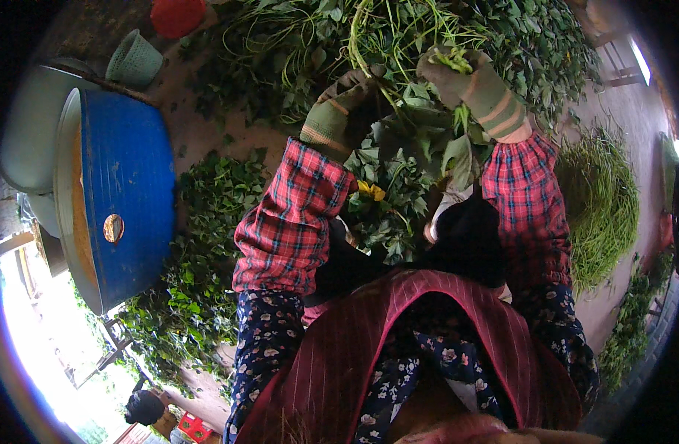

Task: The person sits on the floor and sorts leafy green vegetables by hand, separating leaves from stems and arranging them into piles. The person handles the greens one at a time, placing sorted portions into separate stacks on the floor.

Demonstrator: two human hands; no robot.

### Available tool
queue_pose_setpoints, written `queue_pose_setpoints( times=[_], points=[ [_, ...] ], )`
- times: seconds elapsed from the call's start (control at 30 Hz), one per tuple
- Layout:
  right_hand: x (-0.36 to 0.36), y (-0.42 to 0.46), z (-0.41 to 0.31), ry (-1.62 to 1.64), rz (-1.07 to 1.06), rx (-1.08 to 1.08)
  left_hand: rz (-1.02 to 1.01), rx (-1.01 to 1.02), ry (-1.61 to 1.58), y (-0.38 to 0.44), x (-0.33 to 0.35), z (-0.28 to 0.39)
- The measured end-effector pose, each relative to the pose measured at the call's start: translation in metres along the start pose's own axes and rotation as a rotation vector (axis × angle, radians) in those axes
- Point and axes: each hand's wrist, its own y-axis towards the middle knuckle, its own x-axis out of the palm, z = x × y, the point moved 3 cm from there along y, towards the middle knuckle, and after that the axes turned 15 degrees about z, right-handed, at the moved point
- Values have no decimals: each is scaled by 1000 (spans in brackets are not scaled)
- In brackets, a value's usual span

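Observation:
Both my hands wear green-and-brown knitted work gloves. My left hand [345,105] has its fingers closed around a thick pale green vine stem [356,47], which runs up into the heap ahead. To its right, my right hand [473,86] grips a small bunch of cut green stalks [453,60], whose ends poke out above the glove. Large drooping leaves [459,155] hang just below that hand. Between my feet lies a pile of leafy cuttings [398,183] with a yellow flower [371,191] on it. A big heap of leafy vines [295,50] spreads in front of me.
A large blue tub [128,194] stands tilted at the left, near a pale green basket [134,58] and a red round object [177,16]. Loose leaves [200,266] cover the floor on my left. A mound of thin green stalks [600,205] lies on my right.

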Motion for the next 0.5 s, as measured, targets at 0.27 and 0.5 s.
queue_pose_setpoints(
  times=[0.27,0.5],
  points=[
    [25,-20,-9,-252,-97,-67,63,-175,-279,37,-47,-16],
    [7,-14,13,-903,-211,-899,164,-33,-81,1,9,0]
  ],
)
